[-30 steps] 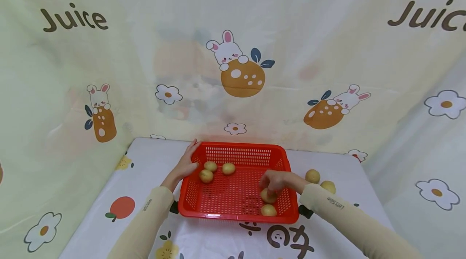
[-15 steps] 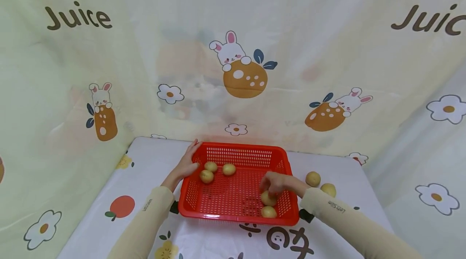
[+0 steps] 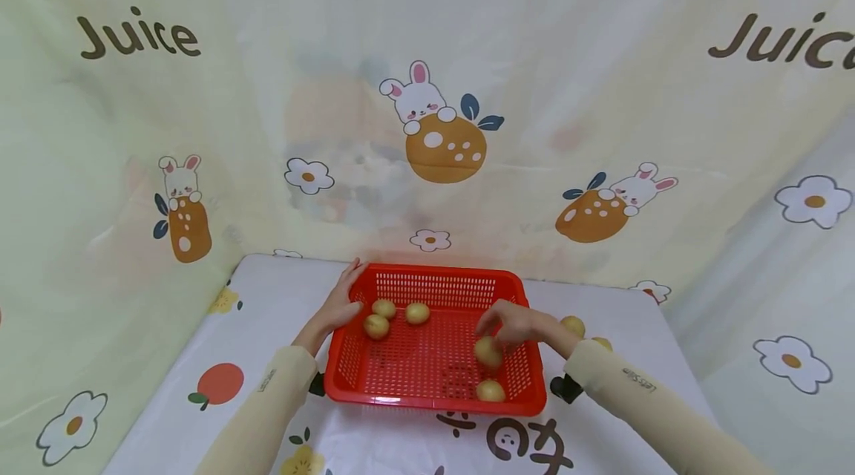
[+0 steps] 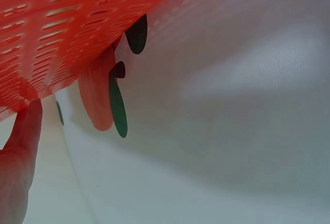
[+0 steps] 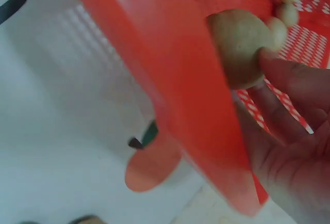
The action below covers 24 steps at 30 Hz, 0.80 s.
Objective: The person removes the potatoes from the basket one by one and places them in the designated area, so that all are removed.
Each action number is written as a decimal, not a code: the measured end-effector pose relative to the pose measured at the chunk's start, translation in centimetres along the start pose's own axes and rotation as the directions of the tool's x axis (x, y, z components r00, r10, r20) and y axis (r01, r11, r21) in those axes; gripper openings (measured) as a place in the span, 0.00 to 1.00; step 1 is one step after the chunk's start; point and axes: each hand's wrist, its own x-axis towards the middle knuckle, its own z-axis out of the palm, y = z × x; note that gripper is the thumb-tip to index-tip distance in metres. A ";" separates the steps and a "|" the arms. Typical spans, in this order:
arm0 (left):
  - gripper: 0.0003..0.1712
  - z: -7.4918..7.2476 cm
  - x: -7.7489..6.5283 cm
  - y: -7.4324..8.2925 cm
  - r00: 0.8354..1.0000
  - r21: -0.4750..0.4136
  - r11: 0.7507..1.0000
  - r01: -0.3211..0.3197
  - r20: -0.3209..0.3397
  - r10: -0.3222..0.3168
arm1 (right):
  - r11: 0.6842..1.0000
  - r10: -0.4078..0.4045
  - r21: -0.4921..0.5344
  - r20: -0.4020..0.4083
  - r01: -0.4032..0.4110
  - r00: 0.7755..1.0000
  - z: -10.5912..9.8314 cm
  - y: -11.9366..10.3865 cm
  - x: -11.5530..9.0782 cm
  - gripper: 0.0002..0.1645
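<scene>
A red slotted basket (image 3: 427,405) stands on the table. My left hand (image 3: 339,306) holds its far left rim, thumb over the edge; in the left wrist view a finger (image 4: 23,136) lies against the basket's outer wall (image 4: 62,33). My right hand (image 3: 513,325) reaches over the right rim and pinches a small potato (image 3: 487,350) just above the basket floor; the right wrist view shows that potato (image 5: 240,46) between fingertips (image 5: 282,26) and thumb behind the basket wall (image 5: 170,80). Three potatoes (image 3: 384,308) lie at the basket's far left, one more potato (image 3: 490,390) at its near right.
Two loose potatoes (image 3: 574,325) lie on the table right of the basket, partly hidden by my right wrist. The tablecloth (image 3: 220,386) is white with fruit and flower prints. A printed curtain (image 3: 427,126) closes off the back and both sides.
My right hand has risen a little and shifted away with the potato, which has come up off the basket floor. The left hand has stayed on the rim.
</scene>
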 end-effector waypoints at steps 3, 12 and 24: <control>0.49 0.1 -0.1 0.0 1.000 0.001 1.000 0.004 0.000 -0.004 | 0.997 -0.008 0.073 -0.024 0.009 1.000 -1.0 0.1 -0.7 0.21; 0.49 0.1 -0.3 0.0 1.000 -0.001 1.000 0.003 0.002 -0.003 | 0.964 -0.055 0.259 -0.034 0.062 0.998 -4.4 2.1 -3.3 0.20; 0.49 0.1 -0.2 0.3 1.000 -0.002 1.000 0.027 -0.002 -0.027 | 0.944 -0.026 0.326 -0.098 0.057 0.995 -9.2 6.3 -7.8 0.26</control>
